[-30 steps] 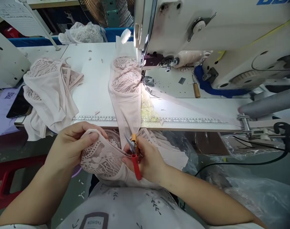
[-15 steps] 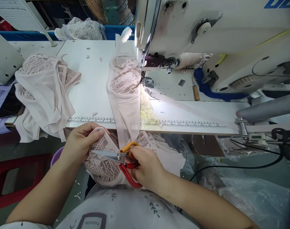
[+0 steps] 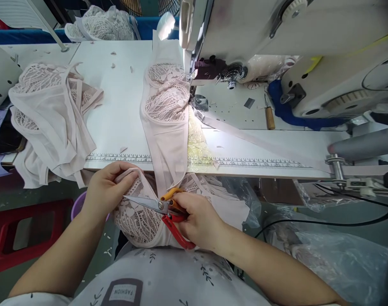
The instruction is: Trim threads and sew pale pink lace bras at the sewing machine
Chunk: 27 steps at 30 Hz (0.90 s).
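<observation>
Over my lap lies a pale pink lace bra (image 3: 138,216). My left hand (image 3: 109,187) pinches its edge band between thumb and fingers. My right hand (image 3: 198,219) is closed around scissors (image 3: 149,204) with orange and red handles. Their blades point left across the lace, just below the pinched band, and look nearly closed. A second lace bra piece (image 3: 166,110) lies on the table with its right edge at the sewing machine needle area (image 3: 192,91); its lower end hangs over the table edge towards my lap.
A sewing machine (image 3: 251,34) takes up the upper right. Several finished-looking bra pieces (image 3: 53,114) are piled on the left of the table (image 3: 117,93). A red stool (image 3: 28,233) stands at lower left, and a wooden-handled tool (image 3: 269,118) lies by the machine. Clear plastic bags (image 3: 337,259) are at lower right.
The camera view has shifted slightly, so the table and machine appear a little higher. Both hands keep their holds on the bra and the scissors, almost unmoved.
</observation>
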Motion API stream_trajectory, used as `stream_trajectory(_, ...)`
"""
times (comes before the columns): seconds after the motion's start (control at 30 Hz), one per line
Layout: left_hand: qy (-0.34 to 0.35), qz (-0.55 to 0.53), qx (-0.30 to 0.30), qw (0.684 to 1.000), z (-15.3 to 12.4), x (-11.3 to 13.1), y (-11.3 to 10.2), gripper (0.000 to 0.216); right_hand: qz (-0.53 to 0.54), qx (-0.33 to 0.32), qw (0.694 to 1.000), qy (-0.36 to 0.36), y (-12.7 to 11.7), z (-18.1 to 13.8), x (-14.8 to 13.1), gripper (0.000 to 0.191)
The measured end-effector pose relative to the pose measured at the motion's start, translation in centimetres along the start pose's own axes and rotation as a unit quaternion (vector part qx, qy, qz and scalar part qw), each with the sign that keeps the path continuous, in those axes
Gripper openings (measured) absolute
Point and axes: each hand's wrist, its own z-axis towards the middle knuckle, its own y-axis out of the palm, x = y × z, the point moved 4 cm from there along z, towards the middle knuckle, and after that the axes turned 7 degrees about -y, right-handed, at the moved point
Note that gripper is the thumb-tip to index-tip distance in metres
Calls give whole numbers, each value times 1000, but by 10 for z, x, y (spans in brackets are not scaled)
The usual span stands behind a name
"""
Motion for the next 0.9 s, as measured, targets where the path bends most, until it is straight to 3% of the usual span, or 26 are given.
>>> stream_trajectory(0.07,187,124,58,973,-11,15,-5,23,4,-8,1000,17,0,0,1,23)
stream_trajectory(0.1,286,157,36,945,-18,22,-2,28,6,-13,1000,23,0,0,1,22)
stream_trajectory(0.17,424,185,-93,881,-33,31,10,30,10,-21,999,30,0,-1,2,22)
stream_trajectory(0.23,465,208,-223,831,-43,33,23,24,9,-25,999,34,-1,-1,3,24)
stream_trajectory(0.37,434,244,-294,816,-43,34,39,15,8,-40,998,40,-7,-4,3,23)
stream_trajectory(0.5,405,261,-328,813,-38,30,44,24,-19,-101,994,22,-21,-16,3,21)
stream_trajectory(0.67,296,260,-379,838,-28,26,39,21,-60,-142,988,-4,-41,-36,10,24)
stream_trajectory(0.9,150,229,-426,862,-8,16,27,13,-60,-110,990,67,-65,-62,40,29)
